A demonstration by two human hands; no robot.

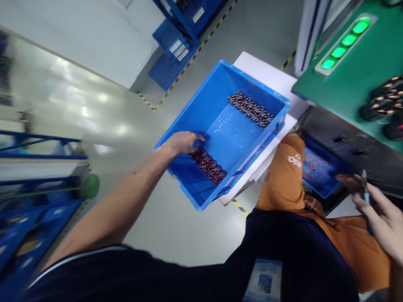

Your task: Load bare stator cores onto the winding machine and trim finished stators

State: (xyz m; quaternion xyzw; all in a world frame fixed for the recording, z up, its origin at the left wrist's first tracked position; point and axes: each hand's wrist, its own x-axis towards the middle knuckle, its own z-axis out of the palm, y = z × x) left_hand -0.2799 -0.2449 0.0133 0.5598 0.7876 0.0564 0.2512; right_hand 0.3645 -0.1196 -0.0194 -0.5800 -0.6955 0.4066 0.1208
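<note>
My left hand [184, 142] reaches into a blue plastic bin [220, 136], with its fingers bent down at the end of a row of dark round parts with reddish wire [209, 165]. What lies under those fingers is hidden and blurred. Across the bin, another row of round parts with copper-coloured spots [250, 109] lies along the far wall. At the right, my right hand [382, 212] grips a small pair of pliers [366, 193] with light blue handles, their metal tip pointing up. It is over my lap, apart from the bin.
The bin rests on a white stand [267, 75]. A green worktop [355, 84] with lit green buttons [349, 40] and dark copper-spotted parts [387, 98] is at right. Below it sits a blue tray [321, 167] with copper-coloured bits. Blue racks [37, 188] stand left.
</note>
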